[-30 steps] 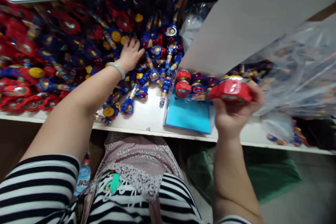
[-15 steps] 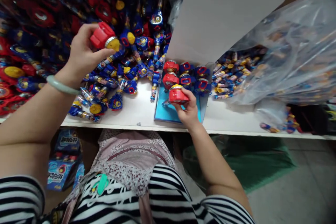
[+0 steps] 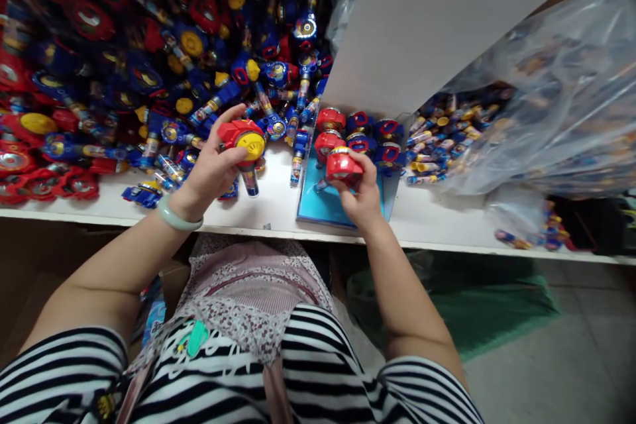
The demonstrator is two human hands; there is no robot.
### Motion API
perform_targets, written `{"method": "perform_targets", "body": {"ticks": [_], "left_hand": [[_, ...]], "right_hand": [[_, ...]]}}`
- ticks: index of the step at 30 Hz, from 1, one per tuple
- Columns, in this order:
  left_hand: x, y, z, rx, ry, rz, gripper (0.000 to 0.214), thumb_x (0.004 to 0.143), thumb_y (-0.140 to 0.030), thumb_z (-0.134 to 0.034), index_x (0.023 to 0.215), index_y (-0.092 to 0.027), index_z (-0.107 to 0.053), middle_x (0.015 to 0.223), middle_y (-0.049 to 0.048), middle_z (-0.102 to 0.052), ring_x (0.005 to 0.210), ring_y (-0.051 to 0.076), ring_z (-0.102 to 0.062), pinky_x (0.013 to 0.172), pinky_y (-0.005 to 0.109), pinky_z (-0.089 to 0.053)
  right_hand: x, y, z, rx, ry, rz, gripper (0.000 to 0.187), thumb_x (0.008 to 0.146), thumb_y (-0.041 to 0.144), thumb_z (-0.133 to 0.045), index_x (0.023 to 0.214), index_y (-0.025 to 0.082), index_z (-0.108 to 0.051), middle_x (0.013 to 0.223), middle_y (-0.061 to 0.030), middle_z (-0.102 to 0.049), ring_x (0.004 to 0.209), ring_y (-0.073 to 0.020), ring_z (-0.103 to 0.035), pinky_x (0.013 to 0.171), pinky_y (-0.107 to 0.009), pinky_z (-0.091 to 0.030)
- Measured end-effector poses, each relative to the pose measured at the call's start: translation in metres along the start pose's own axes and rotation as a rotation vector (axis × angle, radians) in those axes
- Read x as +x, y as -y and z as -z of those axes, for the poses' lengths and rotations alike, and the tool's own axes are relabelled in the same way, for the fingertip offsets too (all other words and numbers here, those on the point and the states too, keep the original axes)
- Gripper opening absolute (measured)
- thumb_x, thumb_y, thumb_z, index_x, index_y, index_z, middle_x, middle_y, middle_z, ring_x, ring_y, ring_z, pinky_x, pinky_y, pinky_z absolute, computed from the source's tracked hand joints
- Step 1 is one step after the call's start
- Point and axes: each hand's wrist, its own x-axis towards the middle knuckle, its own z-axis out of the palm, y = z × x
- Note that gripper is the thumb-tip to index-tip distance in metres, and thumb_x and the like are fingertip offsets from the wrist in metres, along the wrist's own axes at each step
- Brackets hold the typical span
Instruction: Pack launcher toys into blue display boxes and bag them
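My left hand (image 3: pixel 211 169), with a pale bangle at its wrist, is closed around a red toy with a yellow disc (image 3: pixel 251 145) on its front. A short printed tube points down from that toy. In my right hand (image 3: pixel 364 195) I grip another red toy (image 3: pixel 342 167) by its side, with its clear tube toward the left. It is held over a box with a blue inside (image 3: pixel 318 204). At the box's far end stand red toys (image 3: pixel 330 119) on the left and several blue toys (image 3: pixel 389 156) on the right.
A large heap of red and blue toys (image 3: pixel 144 73) covers the shelf (image 3: pixel 437 218) at left. A white upright panel (image 3: pixel 422 20) rises behind the box. Small printed tubes (image 3: pixel 444 136) spill beside a clear plastic bag (image 3: pixel 566 93) at right. Green sheeting (image 3: pixel 487 305) lies below.
My left hand has come right and down from the heap with its red toy, turning the yellow disc upward. My right hand stays over the box with its toy, shifted only slightly.
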Motion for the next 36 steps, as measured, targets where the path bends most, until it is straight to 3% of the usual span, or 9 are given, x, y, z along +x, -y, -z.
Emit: {"method": "perform_targets", "body": {"ticks": [4, 10, 15, 18, 21, 25, 28, 31, 36], "left_hand": [[-0.004, 0.006, -0.009, 0.126, 0.017, -0.035, 0.059, 0.093, -0.057, -0.049, 0.147, -0.039, -0.036, 0.116, 0.0041, -0.065, 0.086, 0.017, -0.07, 0.073, 0.032, -0.062], [-0.009, 0.011, -0.019, 0.124, 0.044, -0.005, 0.059, 0.096, -0.057, -0.046, 0.149, -0.036, -0.033, 0.123, 0.0059, -0.064, 0.092, 0.017, -0.07, 0.075, 0.03, -0.062], [-0.014, -0.001, -0.05, 0.212, 0.078, 0.061, 0.051, 0.103, -0.039, -0.034, 0.153, -0.035, -0.023, 0.132, 0.0088, -0.06, 0.108, 0.02, -0.068, 0.087, 0.036, -0.06], [-0.033, -0.014, -0.079, 0.276, 0.122, 0.077, 0.051, 0.104, -0.034, -0.033, 0.152, -0.037, -0.013, 0.136, 0.0094, -0.055, 0.113, 0.017, -0.066, 0.09, 0.033, -0.059], [-0.048, -0.021, -0.091, 0.152, 0.213, -0.028, 0.046, 0.1, -0.047, -0.045, 0.14, -0.034, -0.025, 0.131, 0.0102, -0.052, 0.115, 0.017, -0.062, 0.092, 0.031, -0.058], [-0.017, 0.0, -0.061, 0.076, 0.197, -0.153, 0.043, 0.093, -0.053, -0.059, 0.124, -0.03, -0.038, 0.112, 0.006, -0.057, 0.106, 0.018, -0.062, 0.093, 0.034, -0.056], [0.033, 0.03, -0.03, 0.459, 0.035, -0.027, 0.039, 0.092, -0.039, -0.064, 0.122, -0.024, -0.046, 0.107, 0.0075, -0.058, 0.102, 0.022, -0.061, 0.093, 0.038, -0.053], [0.062, 0.045, -0.021, 0.933, 0.23, 0.158, 0.041, 0.086, -0.034, -0.072, 0.118, -0.014, -0.056, 0.115, 0.0159, -0.058, 0.113, 0.032, -0.057, 0.098, 0.046, -0.049], [0.045, 0.032, -0.025, 1.302, 0.494, 0.26, 0.062, 0.083, -0.039, -0.073, 0.134, -0.01, -0.053, 0.128, 0.0223, -0.052, 0.117, 0.04, -0.054, 0.094, 0.046, -0.048]], "right_hand": [[0.001, 0.004, -0.003, -0.031, -0.02, -0.04, 0.062, 0.089, 0.036, -0.062, 0.145, 0.029, -0.036, 0.141, -0.0105, -0.055, 0.118, -0.0268, -0.063, 0.099, -0.043, -0.057], [-0.005, -0.007, -0.012, -0.03, 0.201, 0.008, 0.059, 0.091, 0.029, -0.059, 0.147, 0.029, -0.039, 0.137, -0.0102, -0.06, 0.117, -0.0259, -0.064, 0.102, -0.046, -0.054], [-0.013, 0.044, 0.001, -0.261, 0.048, -0.023, 0.08, 0.085, 0.047, -0.072, 0.153, 0.033, -0.033, 0.133, -0.0132, -0.057, 0.121, -0.0329, -0.058, 0.104, -0.056, -0.051], [-0.027, 0.08, -0.01, -0.09, 0.033, -0.006, 0.093, 0.083, 0.053, -0.073, 0.157, 0.036, -0.018, 0.143, -0.0133, -0.051, 0.123, -0.0306, -0.058, 0.099, -0.05, -0.057], [-0.041, 0.086, -0.021, 0.015, 0.008, 0.012, 0.085, 0.089, 0.046, -0.068, 0.156, 0.036, -0.017, 0.145, -0.0129, -0.05, 0.123, -0.0283, -0.06, 0.097, -0.046, -0.06], [-0.049, 0.052, -0.008, 0.031, -0.221, -0.001, 0.07, 0.087, 0.039, -0.071, 0.146, 0.035, -0.034, 0.139, -0.011, -0.051, 0.115, -0.0268, -0.065, 0.094, -0.045, -0.061], [-0.05, 0.023, 0.005, 0.171, -0.286, 0.014, 0.068, 0.086, 0.036, -0.073, 0.142, 0.037, -0.036, 0.135, -0.0086, -0.052, 0.1, -0.0227, -0.071, 0.083, -0.043, -0.065], [-0.052, 0.013, 0.008, 0.165, -0.214, 0.04, 0.064, 0.088, 0.034, -0.07, 0.142, 0.036, -0.036, 0.132, -0.0086, -0.055, 0.1, -0.0236, -0.071, 0.084, -0.044, -0.064], [-0.053, 0.025, 0.015, 0.025, 0.042, 0.137, 0.065, 0.088, 0.026, -0.069, 0.144, 0.036, -0.036, 0.131, -0.0076, -0.06, 0.114, -0.026, -0.068, 0.096, -0.045, -0.061]]}}
